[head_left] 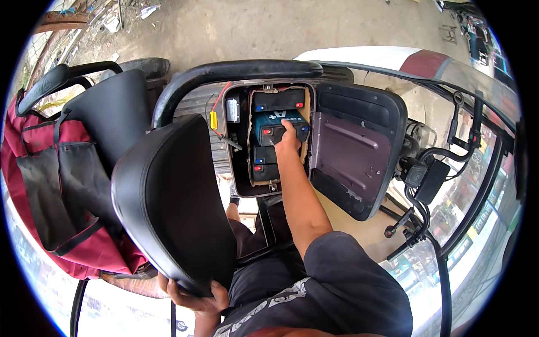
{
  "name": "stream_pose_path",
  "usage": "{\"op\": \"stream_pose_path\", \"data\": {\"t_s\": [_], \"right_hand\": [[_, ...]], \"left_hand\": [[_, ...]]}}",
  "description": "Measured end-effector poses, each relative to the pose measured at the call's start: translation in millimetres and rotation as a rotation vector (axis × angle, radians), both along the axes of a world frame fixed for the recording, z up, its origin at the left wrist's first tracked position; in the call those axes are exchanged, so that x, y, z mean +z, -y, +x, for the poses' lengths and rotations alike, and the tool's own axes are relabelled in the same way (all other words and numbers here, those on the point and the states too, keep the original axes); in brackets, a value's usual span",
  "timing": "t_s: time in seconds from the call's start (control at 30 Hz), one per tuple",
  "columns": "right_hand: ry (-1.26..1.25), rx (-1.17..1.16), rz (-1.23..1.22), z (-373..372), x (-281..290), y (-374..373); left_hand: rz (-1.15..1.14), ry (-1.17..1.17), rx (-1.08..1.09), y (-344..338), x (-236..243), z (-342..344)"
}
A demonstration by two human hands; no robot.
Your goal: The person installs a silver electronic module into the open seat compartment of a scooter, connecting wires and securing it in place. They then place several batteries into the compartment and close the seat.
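My right hand is closed on a teal and black battery with red and blue terminals. This battery sits higher than those around it, in an open box lined with cardboard. Another black battery lies at the box's far end, and more dark batteries are at the near end. At the lower left, my left hand grips the bottom edge of a tipped-up black padded seat. Part of the left fingers is hidden behind the seat.
The box's hinged lid stands open to the right. A curved black rail runs along the far side. A yellow connector hangs on a red wire. Handlebars are at right, a maroon and black cover at left.
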State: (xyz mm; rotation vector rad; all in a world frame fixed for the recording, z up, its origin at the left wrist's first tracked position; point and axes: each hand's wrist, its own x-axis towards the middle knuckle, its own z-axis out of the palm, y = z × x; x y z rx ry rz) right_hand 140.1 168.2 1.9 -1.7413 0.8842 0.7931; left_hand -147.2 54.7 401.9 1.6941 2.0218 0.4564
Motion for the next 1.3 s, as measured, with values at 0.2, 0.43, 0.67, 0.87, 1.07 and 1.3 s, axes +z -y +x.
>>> {"op": "stream_pose_path", "data": {"t_s": [0.2, 0.43, 0.67, 0.87, 1.07, 1.3], "right_hand": [[-0.008, 0.088, -0.168, -2, -23, -16], [-0.088, 0.218, 0.036, 3, -23, -4], [-0.549, 0.207, 0.583, -20, -23, 17], [-0.521, 0.200, 0.612, -35, -60, 24], [-0.532, 0.197, 0.768, -34, -60, 30], [-0.520, 0.352, 0.773, -23, -84, 41]], "left_hand": [[-0.016, -0.150, 0.074, 13, -2, -1], [-0.018, -0.141, 0.148, 29, -10, -4], [-0.037, -0.110, 0.176, 26, -9, -2], [-0.067, -0.221, 0.042, 15, -5, -5], [0.319, 0.005, 0.496, 10, -30, 28], [0.062, -0.183, 0.247, 17, -12, 9]]}}
